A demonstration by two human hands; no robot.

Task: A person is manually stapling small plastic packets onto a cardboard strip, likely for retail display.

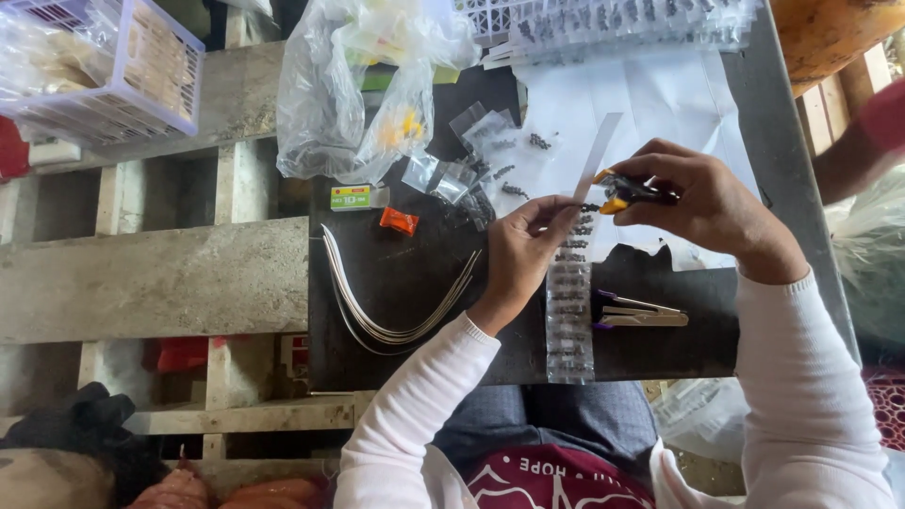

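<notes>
Plastic strip (569, 302), clear and pocketed with small dark parts, looks light and floppy to us, best pinched at its edges near the working end; its long axis runs from the table's near edge away toward the white paper (650, 104). We see our left hand (524, 247) pinching its upper part, our right hand (702, 203) clamped on a yellow-handled stapler (630, 192) at its top, and spare tweezers (641, 313) just beside it on the dark table (405, 273).
</notes>
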